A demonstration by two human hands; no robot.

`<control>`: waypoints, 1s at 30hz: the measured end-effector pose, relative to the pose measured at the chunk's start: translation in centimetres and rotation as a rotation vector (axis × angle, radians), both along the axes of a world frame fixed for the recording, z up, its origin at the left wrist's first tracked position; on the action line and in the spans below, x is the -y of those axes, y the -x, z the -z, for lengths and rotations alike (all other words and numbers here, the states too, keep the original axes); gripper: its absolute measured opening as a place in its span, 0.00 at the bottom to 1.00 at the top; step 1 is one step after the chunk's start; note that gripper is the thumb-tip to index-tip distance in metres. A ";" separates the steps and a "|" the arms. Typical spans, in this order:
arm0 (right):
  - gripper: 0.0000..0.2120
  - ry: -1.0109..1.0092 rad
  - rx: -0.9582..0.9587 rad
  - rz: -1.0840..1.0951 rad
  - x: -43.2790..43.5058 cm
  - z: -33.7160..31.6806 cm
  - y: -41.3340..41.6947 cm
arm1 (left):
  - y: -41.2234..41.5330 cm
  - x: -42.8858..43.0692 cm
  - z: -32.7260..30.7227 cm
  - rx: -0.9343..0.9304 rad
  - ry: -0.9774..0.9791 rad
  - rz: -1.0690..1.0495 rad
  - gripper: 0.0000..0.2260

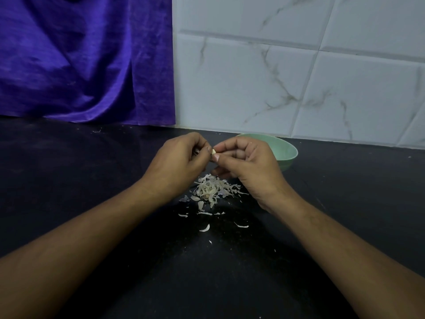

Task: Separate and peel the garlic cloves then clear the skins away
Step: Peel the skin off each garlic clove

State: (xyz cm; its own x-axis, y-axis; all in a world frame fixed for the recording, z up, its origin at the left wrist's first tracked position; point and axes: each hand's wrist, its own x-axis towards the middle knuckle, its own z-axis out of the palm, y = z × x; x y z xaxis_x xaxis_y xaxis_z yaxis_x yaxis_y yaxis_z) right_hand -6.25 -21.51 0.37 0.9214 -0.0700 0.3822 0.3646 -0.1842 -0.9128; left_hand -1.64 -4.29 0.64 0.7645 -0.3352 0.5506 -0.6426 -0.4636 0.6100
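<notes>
Purple cloth (80, 58): I see it at the far left; it hangs in folds against the back and its lower edge meets the counter.
Counter (69, 169): black and a little speckled; both forearms reach over it from the near edge.
Left hand (177, 162): raised above the counter; the fingers are curled and the thumb tip presses on the garlic clove.
Garlic clove (213, 151): small and pale; it sits between the two hands, in the air above the skins; only a little part of it shows, so I cannot tell how much skin is on it.
Skins (211, 188): a loose whitish pile on the counter, just below the hands; some single flakes lie nearer to me, apart from the pile.
Right hand (248, 166): it meets the left one at the clove; thumb and forefinger pinch it and the other fingers are folded in.
Green bowl (287, 153): it stands behind the right hand, close to the wall; the hand hides part of it, and I cannot tell what is inside.
Tiled wall (299, 65): white with grey veins; it fills the right side at the back.
</notes>
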 end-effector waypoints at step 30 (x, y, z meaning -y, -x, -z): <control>0.04 -0.286 -0.169 -0.096 -0.1 -0.4 0.2 | 0.7 -0.1 -0.6 0.039 0.002 0.049 0.07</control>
State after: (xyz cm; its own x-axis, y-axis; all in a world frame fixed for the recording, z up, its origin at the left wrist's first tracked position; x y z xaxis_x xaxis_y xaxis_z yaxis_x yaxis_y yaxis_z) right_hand -6.47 -21.41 0.79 0.9775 -0.0627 0.2013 0.2075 0.1155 -0.9714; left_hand -2.38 -4.21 1.25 0.7254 -0.3703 0.5803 -0.6876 -0.4302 0.5850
